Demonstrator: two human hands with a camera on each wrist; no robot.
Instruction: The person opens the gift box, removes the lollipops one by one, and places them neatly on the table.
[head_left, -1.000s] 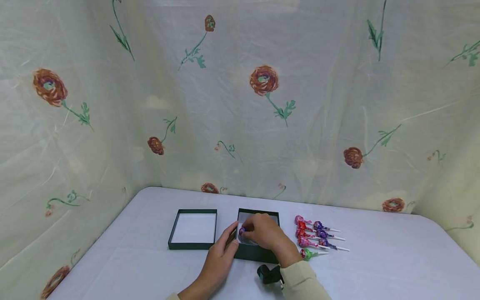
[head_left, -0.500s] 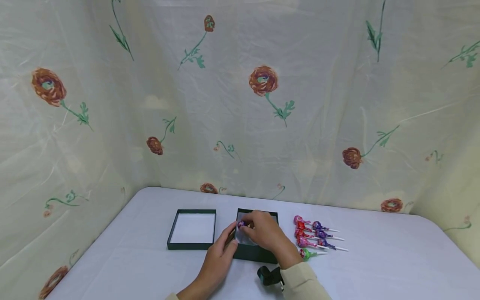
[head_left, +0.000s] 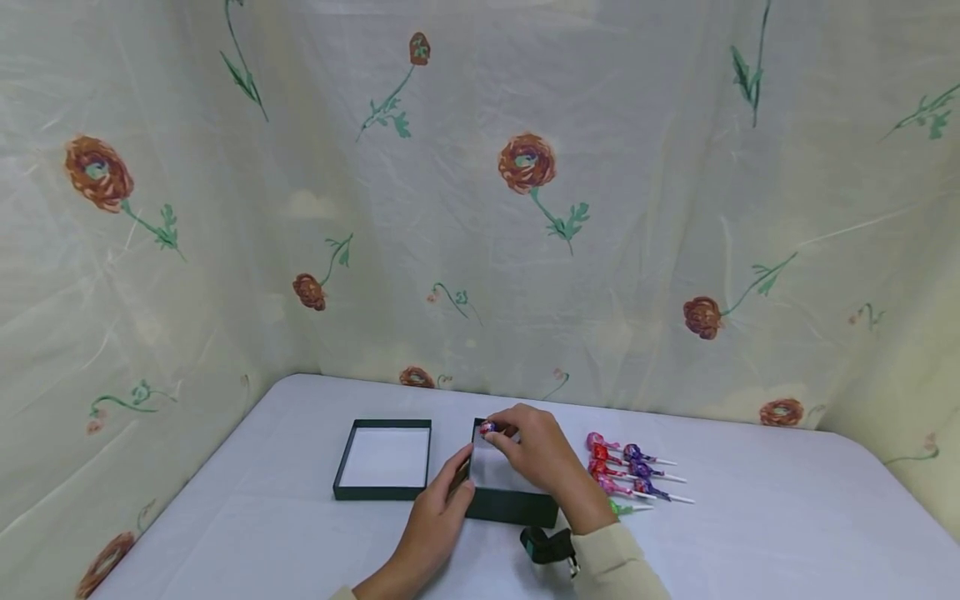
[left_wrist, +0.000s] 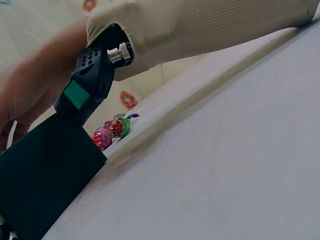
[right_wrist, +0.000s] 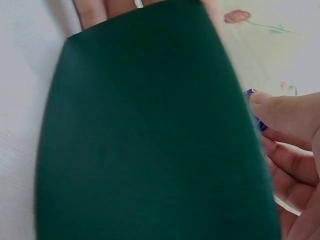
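My right hand (head_left: 536, 446) pinches a lollipop with a purple and red wrapper (head_left: 487, 427) between thumb and fingertips. It is over the far left corner of an open dark green box (head_left: 512, 506); the lollipop's stick is hidden. The right wrist view also shows part of the purple wrapper (right_wrist: 262, 125) behind the box's front wall. With its fingers fairly straight, my left hand (head_left: 442, 504) rests against the box's left side, thumb by the near corner. Several wrapped lollipops (head_left: 611, 467), pink, red, purple and green, lie on the table right of the box.
A shallow dark green lid (head_left: 382, 493) with a white inside lies left of the box. A white cloth (head_left: 750, 517) covers the table, and a flowered curtain (head_left: 615, 208) hangs behind and at both sides. A black wrist camera (head_left: 546, 546) sits under my right sleeve.
My right hand has moved away from me and lifted slightly with the lollipop, from the box's left middle to its far left corner. My left hand stays at the box's side.
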